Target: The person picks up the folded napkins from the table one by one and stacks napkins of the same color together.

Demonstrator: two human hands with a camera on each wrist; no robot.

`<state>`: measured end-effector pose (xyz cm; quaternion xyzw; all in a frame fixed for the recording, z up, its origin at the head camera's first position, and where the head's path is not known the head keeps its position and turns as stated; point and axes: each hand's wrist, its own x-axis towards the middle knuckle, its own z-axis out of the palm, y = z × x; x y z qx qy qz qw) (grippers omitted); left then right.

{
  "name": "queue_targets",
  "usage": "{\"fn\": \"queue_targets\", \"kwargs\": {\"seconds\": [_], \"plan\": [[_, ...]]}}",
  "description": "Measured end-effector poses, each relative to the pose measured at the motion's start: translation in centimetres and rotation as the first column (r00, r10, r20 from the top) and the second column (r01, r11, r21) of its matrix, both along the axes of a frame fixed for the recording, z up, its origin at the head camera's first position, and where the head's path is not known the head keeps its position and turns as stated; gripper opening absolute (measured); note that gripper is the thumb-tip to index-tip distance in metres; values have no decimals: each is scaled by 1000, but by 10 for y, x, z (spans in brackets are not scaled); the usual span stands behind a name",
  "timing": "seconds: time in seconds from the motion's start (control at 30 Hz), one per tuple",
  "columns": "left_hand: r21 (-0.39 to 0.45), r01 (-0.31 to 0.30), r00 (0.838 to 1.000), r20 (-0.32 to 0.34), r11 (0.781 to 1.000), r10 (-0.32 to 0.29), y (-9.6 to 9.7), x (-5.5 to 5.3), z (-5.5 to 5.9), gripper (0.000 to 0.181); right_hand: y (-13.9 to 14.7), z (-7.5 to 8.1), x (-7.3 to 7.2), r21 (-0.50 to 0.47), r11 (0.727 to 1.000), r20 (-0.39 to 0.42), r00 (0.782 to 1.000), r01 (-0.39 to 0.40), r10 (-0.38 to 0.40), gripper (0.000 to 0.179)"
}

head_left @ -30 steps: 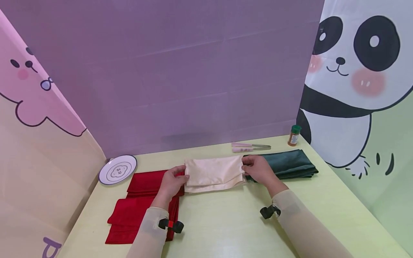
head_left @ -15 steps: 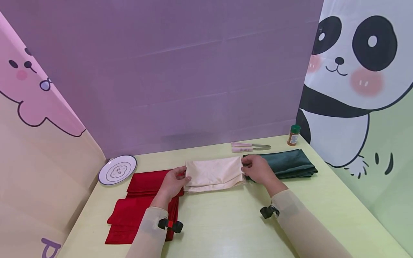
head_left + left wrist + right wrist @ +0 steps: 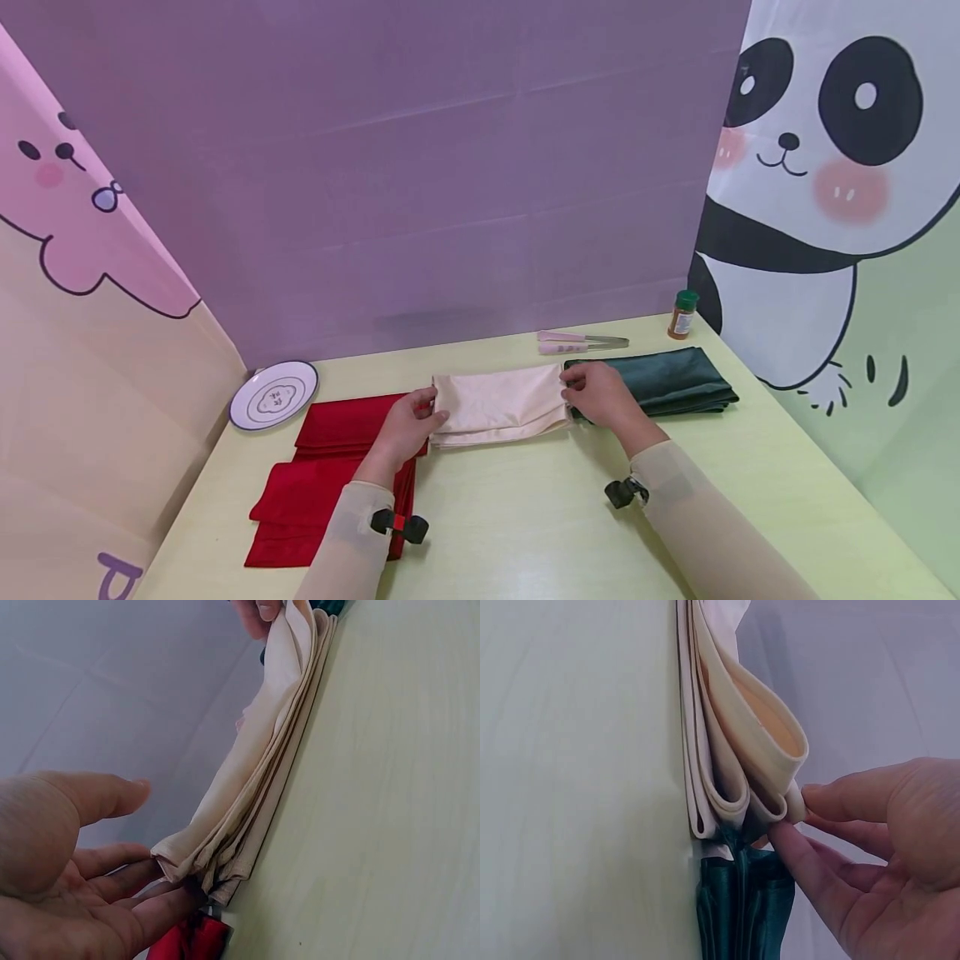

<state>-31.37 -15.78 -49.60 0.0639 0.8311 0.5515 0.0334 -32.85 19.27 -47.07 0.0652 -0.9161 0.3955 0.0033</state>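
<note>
A folded cream cloth (image 3: 498, 404) with a satin sheen lies between the two hands, its layers stacked in loose folds. My left hand (image 3: 401, 429) is at its left end; in the left wrist view the fingers (image 3: 124, 877) touch the layered edges while the thumb stands apart from them. At the opposite end, my right hand (image 3: 606, 398) pinches a fold between thumb and finger, as the right wrist view shows. Behind the right hand, a folded dark green cloth (image 3: 667, 382) meets the cream one. Red folded cloths (image 3: 300, 492) lie left of and partly under the left forearm.
A white plate with a dark rim (image 3: 273, 396) sits at the table's back left corner. Pink-handled tongs (image 3: 581, 342) lie behind the cloths, and a green-capped spice jar (image 3: 682, 315) stands at the back right. Walls enclose the table (image 3: 517, 517) at the back and sides.
My left hand has shifted slightly to the right, and the cream cloth's left edge has moved inward with it. My right hand stays almost where it was.
</note>
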Motion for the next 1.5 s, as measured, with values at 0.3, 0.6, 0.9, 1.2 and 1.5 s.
{"fn": "queue_targets", "kwargs": {"seconds": [0.3, 0.6, 0.9, 1.2, 1.5], "plan": [[27, 1, 1000, 14, 1000, -1, 1, 0, 0, 62, 1, -4, -3, -6, 1000, -10, 1000, 6, -6, 30], [29, 0, 1000, 17, 1000, 0, 2, 2, 3, 63, 2, -5, -3, -11, 1000, -1, 1000, -9, 9, 32], [22, 8, 1000, -5, 1000, -8, 1, 0, -1, 63, 3, -7, -4, -5, 1000, -12, 1000, -8, 8, 31], [7, -15, 999, -40, 1000, 16, -1, 1, 0, 64, 1, -6, -3, -28, 1000, -35, 999, -13, 12, 31], [50, -45, 994, -101, 998, 50, 0, 6, 6, 55, -8, -3, 3, -94, 995, -124, 992, -22, 11, 26]]}}
